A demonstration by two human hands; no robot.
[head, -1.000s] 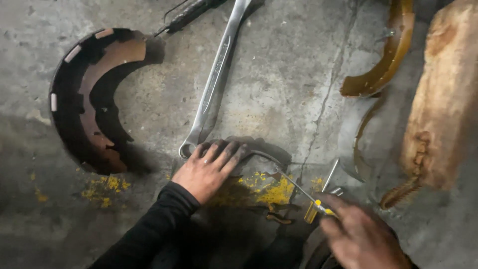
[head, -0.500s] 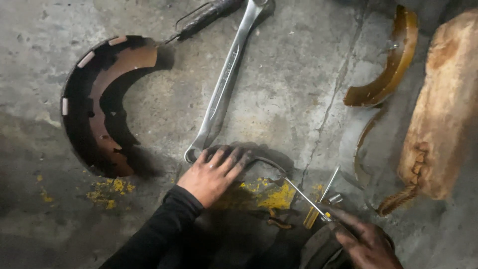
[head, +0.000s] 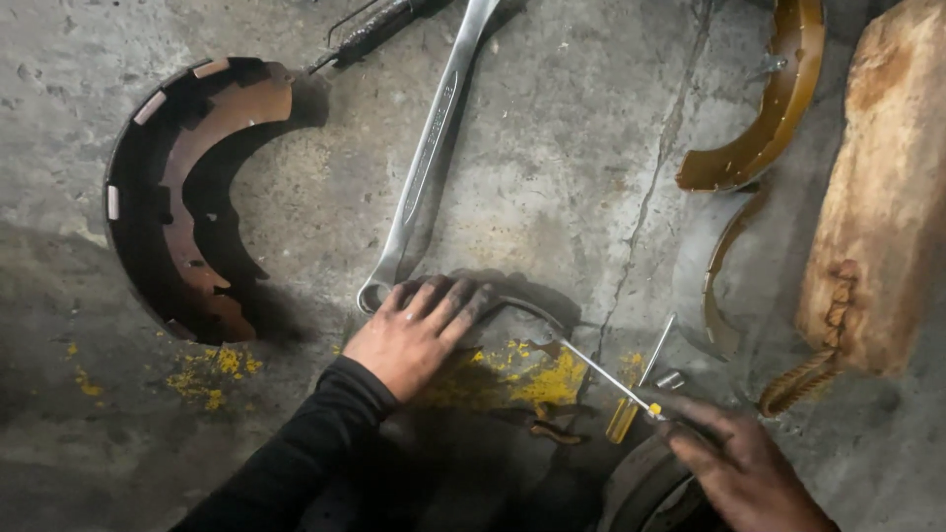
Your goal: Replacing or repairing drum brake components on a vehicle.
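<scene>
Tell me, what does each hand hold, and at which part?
The right hand grips a screwdriver at its yellow handle end. The left hand presses flat on a dark curved part, not clearly gripping it.

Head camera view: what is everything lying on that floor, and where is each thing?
brake shoe: one, rusty brown and black, curved, on the left.
wrench: one, long, silver, slanting from top centre down to the left hand.
dark rod tool: one, black, top edge, left of the wrench.
curved lined shoe: one, yellow-brown, upper right.
thin curved strip: one, dull grey-brown, below that shoe.
wooden block: one, tan, far right, with a rope end at its foot.
yellow powder: patches, on the concrete floor by the hands and lower left.
screwdriver: one, thin metal shaft, yellow handle, in the right hand.
left hand: flat on the floor, fingers touching the wrench's end.
right hand: lower right, holding the screwdriver.
</scene>
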